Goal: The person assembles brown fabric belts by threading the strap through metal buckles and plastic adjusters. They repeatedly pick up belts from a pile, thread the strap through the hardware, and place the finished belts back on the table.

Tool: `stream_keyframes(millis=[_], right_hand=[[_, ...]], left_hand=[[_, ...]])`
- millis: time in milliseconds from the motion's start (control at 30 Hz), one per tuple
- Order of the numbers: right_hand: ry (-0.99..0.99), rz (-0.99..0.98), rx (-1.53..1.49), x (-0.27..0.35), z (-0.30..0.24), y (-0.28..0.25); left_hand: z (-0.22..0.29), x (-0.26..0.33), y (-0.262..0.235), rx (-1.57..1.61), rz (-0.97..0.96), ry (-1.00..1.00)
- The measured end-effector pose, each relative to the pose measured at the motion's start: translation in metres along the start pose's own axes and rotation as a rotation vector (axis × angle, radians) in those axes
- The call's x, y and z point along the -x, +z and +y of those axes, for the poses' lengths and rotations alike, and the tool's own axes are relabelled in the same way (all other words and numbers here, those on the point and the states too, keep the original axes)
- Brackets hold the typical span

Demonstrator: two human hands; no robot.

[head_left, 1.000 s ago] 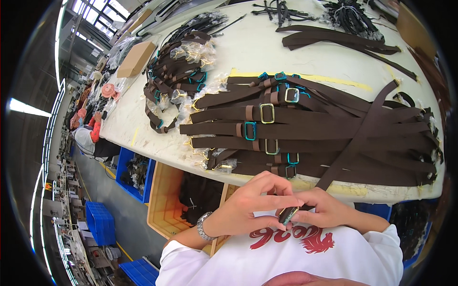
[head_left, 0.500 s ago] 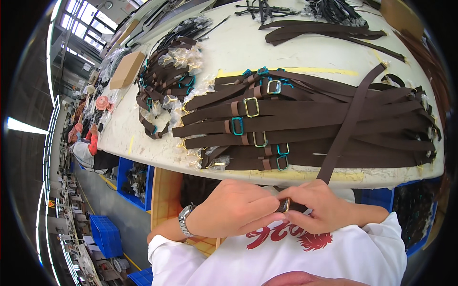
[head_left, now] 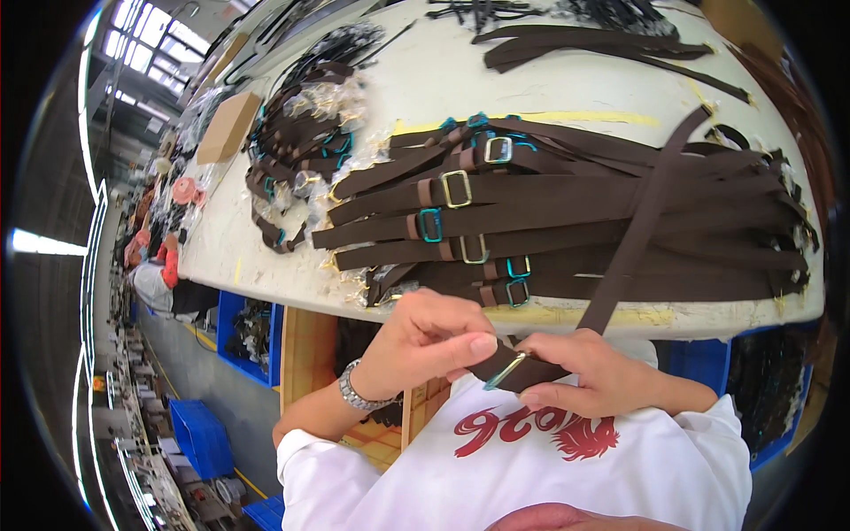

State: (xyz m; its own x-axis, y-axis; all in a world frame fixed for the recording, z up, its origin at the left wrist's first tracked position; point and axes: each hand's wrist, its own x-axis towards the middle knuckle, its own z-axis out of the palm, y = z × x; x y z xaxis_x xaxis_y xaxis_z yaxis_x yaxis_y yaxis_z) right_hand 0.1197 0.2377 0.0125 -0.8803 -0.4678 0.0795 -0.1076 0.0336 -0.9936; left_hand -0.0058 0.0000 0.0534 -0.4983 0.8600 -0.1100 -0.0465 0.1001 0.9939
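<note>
1. Currently, a dark brown webbing strap [head_left: 639,217] is held by both hands in front of the white shirt [head_left: 398,496], just off the near edge of the bench [head_left: 443,80].
2. By the left hand [head_left: 434,341], a short section of the strap is pinched between thumb and forefinger; a silver wristwatch [head_left: 356,387] is worn on that wrist.
3. By the right hand [head_left: 584,376], the strap is gripped beside a rectangular metal buckle [head_left: 506,372], which is tilted and seen nearly edge-on; how the webbing is threaded there cannot be told.
4. From the right hand, the strap's long part is laid diagonally across a spread of brown straps [head_left: 558,195] on the bench.
5. Among these, a gold-toned buckle [head_left: 457,188] and a teal-covered buckle [head_left: 431,225] are seen near the left ends.
6. Farther left, a tangled strap heap [head_left: 288,133] is placed near a cardboard box [head_left: 228,128].
</note>
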Motion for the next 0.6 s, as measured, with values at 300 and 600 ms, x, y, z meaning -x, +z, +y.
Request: stream_keyframes(millis=[300,600], right_hand=[[0.109,0.302,-0.034,0.002,-0.035,-0.012],[-0.399,0.673,1.251,0.046,-0.054,-0.051]], left_hand=[[0.034,0.002,-0.001,0.178,0.376,0.341],[0.045,-0.043,0.013,0.169,0.121,0.848]])
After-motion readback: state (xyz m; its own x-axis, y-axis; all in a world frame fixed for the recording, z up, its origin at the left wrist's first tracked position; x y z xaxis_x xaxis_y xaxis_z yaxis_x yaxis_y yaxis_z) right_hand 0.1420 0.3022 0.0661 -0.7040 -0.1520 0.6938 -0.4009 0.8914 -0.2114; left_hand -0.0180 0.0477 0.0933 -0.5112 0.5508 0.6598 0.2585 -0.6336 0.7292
